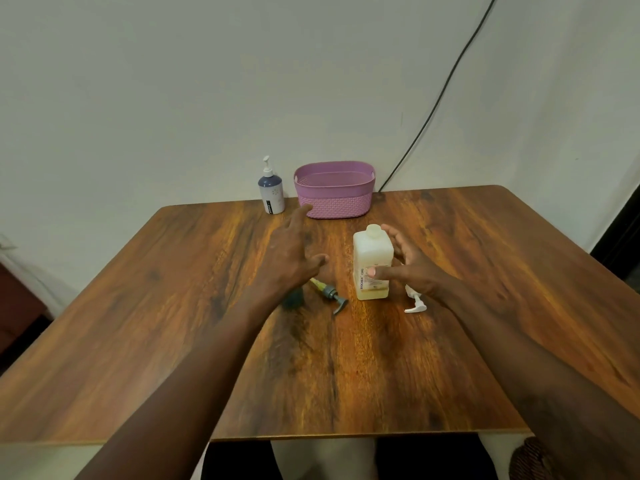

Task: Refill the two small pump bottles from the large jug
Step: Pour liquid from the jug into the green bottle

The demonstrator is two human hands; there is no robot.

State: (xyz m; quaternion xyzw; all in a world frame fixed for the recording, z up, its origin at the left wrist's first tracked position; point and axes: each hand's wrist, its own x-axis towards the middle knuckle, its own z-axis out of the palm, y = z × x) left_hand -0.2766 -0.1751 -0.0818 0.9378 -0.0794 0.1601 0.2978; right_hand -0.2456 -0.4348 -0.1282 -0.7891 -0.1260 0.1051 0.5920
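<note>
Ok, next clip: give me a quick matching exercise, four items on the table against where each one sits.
Items:
1. blue-and-white pump bottle
2. purple basket
3. grey pump head
4. white pump head

Places:
A. lying under the right hand's wrist
B. far edge, centre, by the wall
C. lying just left of the square bottle
D. standing left of the basket

Pairs: 1-D, 2-B, 3-C, 4-A

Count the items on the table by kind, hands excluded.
Bottles: 2, the square white bottle and the blue-and-white pump bottle
Loose pump heads lying flat: 2, the grey pump head and the white pump head
Baskets: 1, the purple basket
Total: 5
</note>
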